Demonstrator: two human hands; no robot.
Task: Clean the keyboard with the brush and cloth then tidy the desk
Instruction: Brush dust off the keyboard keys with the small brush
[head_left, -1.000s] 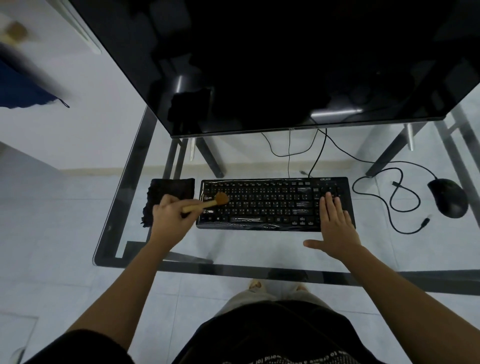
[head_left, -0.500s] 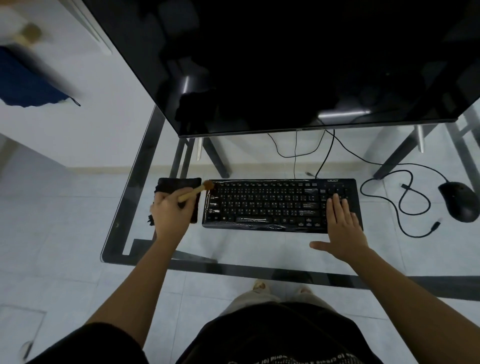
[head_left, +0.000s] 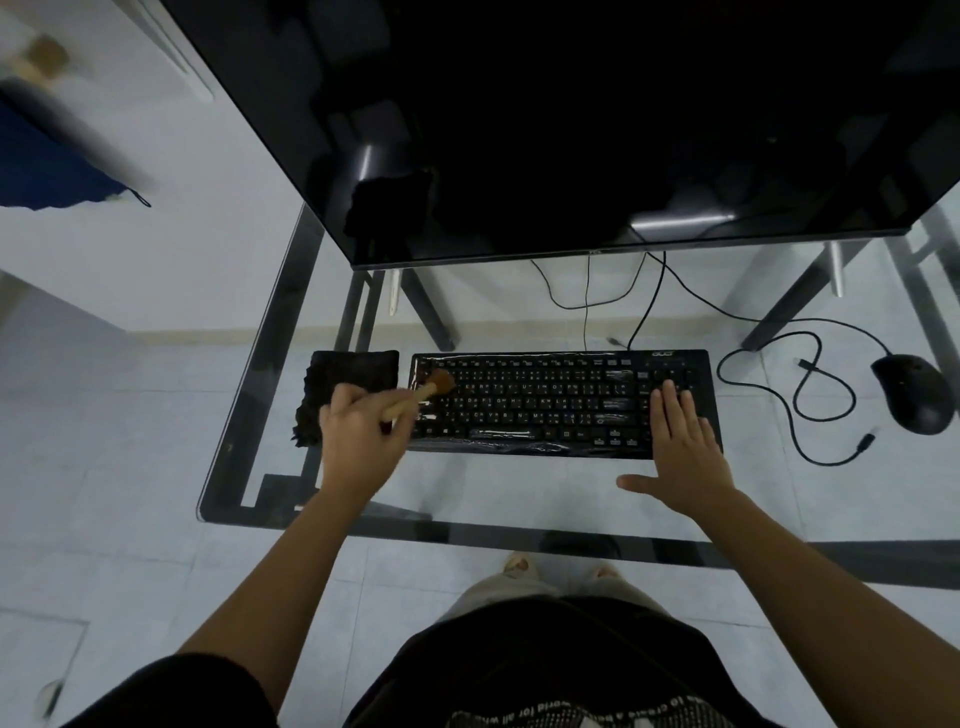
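Note:
A black keyboard (head_left: 545, 402) lies across the middle of the glass desk (head_left: 519, 499). My left hand (head_left: 358, 441) grips a small wooden-handled brush (head_left: 428, 388), whose brown bristles rest on the keys at the keyboard's upper left corner. My right hand (head_left: 680, 447) lies flat, fingers spread, on the keyboard's right end over the number pad. A black cloth (head_left: 343, 384) lies crumpled just left of the keyboard, partly hidden behind my left hand.
A large dark monitor (head_left: 571, 130) hangs over the desk's back. A black mouse (head_left: 917, 400) sits at the far right with its cable (head_left: 800, 395) looped loosely between it and the keyboard. The desk's dark frame edge (head_left: 519, 535) runs along the front.
The brush has swept left from the middle-left keys to the keyboard's left edge, then back onto the top-left keys. My right hand has stayed on the number pad.

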